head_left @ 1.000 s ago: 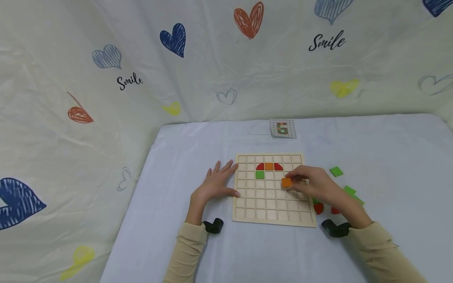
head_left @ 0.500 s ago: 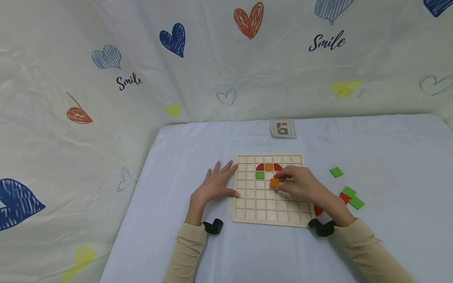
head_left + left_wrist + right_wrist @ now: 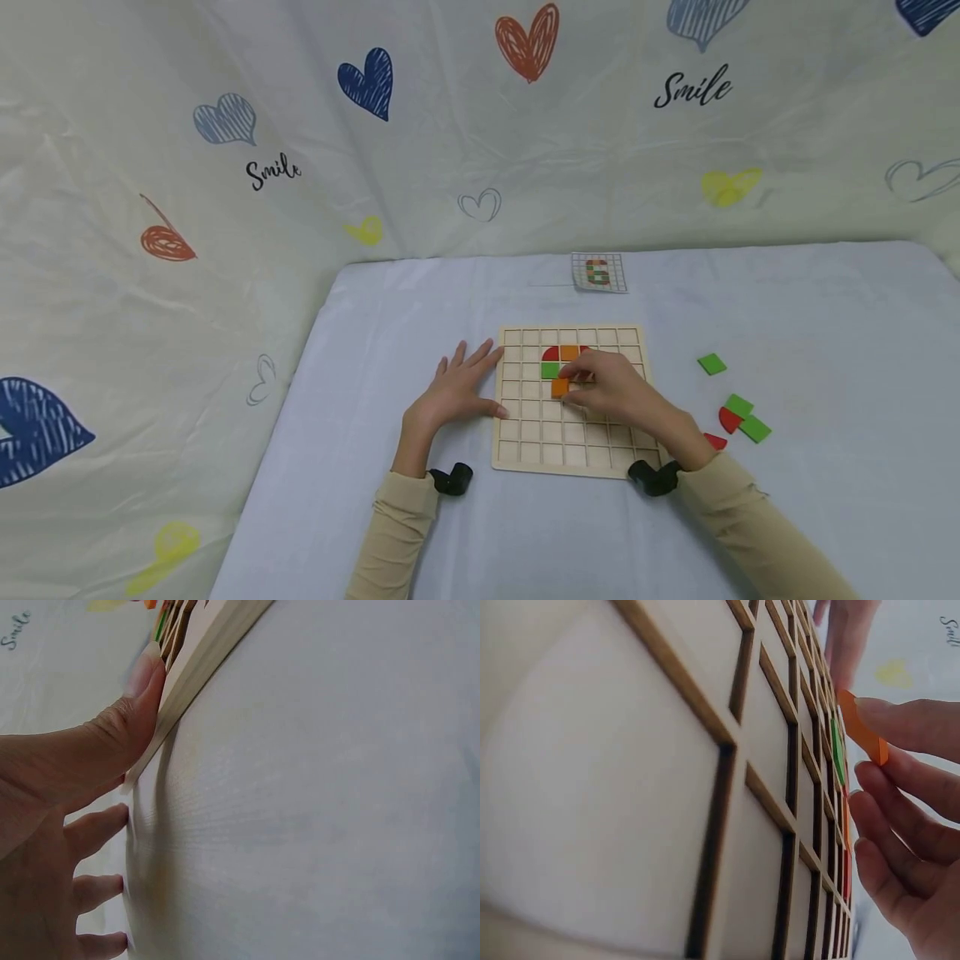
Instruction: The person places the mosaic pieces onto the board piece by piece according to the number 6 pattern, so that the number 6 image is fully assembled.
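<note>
My right hand [image 3: 618, 387] pinches an orange square tile [image 3: 559, 388] between thumb and fingers, close over the wooden grid board [image 3: 525, 454]. The right wrist view shows the orange tile [image 3: 861, 729] tilted, beside the green tile in the grid. On the board lie a red quarter-round tile [image 3: 551, 354], an orange square in the same row and a green square tile [image 3: 550, 371] below. Another red tile there is mostly hidden by the right hand. My left hand [image 3: 456, 392] spreads its fingers at the board's left edge, its thumb [image 3: 142, 682] resting against the frame.
Right of the board lie loose green tiles [image 3: 712, 364] and red tiles [image 3: 729, 420], some overlapping. A card with a printed coloured grid pattern [image 3: 598, 272] lies at the table's back edge. Behind hangs a white cloth [image 3: 420, 150] with hearts.
The right hand has moved left across the board with the orange tile, from the right columns to just below the green tile. The left hand has stayed in place.
</note>
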`<state>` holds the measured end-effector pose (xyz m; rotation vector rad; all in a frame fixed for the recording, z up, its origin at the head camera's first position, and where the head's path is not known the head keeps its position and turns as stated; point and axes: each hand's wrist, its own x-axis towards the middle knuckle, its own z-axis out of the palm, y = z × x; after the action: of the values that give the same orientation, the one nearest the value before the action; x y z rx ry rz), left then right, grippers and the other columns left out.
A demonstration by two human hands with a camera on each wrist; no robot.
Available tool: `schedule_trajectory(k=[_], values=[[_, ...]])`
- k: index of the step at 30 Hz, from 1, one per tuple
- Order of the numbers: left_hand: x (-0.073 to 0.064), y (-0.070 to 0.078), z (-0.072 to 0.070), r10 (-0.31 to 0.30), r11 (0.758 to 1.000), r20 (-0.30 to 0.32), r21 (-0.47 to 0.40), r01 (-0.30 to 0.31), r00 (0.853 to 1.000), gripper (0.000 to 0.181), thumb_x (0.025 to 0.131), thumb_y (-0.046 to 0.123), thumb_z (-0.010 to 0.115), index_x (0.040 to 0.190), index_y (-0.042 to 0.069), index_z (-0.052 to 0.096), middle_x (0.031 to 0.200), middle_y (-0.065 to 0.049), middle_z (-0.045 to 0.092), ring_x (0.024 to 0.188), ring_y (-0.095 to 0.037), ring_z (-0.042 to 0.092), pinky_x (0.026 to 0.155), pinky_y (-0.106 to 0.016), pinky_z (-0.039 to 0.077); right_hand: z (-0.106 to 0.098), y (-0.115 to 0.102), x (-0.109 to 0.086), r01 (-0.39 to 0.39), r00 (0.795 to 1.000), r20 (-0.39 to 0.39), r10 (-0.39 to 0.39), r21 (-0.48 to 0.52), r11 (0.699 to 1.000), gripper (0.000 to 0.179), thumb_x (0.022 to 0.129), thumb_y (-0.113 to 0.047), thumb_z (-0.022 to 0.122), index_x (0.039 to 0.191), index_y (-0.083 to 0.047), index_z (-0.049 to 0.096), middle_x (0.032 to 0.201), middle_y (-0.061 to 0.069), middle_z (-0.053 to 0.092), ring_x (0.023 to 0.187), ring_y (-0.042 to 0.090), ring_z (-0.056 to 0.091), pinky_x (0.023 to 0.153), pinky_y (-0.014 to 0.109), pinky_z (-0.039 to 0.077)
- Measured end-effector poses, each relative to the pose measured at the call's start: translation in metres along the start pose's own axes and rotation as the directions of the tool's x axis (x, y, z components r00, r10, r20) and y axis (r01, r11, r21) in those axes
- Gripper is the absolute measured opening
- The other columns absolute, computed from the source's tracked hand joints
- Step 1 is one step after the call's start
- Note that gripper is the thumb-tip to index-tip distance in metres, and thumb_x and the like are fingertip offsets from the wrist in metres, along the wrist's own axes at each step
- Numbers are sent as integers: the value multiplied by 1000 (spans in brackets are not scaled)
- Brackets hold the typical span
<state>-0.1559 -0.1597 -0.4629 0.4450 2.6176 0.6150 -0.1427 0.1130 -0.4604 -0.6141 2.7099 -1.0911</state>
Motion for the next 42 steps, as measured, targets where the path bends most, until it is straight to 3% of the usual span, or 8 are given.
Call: schedule_trajectory(k=[10,21,28,42], values=[[0,3,-2,-1,1000,3,6,1,1000,102,83,45,85,165,25,28,173,1,16,160,-37,-3,127,-62,1,6,1,9,20,1000,19,-20,-11,1000,24,80,-7,87,101,0,77,89,6,70,79,16,61,74,31,53],[2,4,-2,-2,1000,1,27,2,1000,103,82,46,85,165,24,27,173,1,16,160,-37,-2,127,-62,3,8,-2,12,30,999,26,-28,-64,997,24,80,-7,86,103,-1,77,91,6,71,81,17,62,76,34,54],[2,4,-2,-5,1000,5,25,5,1000,102,82,46,85,165,25,27,173,2,16,160,-37,-2,127,-61,3,10,-3,14,5,998,57,-3,-40,999,24,81,-4,83,103,0,76,86,4,72,78,15,61,76,33,55],[0,1,0,-2,1000,8,10,2,1000,103,82,45,85,165,24,27,173,1,16,160,-38,-2,127,-62,3,5,-6,4,16,997,82,-14,-22,1000,25,82,1,80,106,2,75,92,5,72,84,18,62,79,34,56]])
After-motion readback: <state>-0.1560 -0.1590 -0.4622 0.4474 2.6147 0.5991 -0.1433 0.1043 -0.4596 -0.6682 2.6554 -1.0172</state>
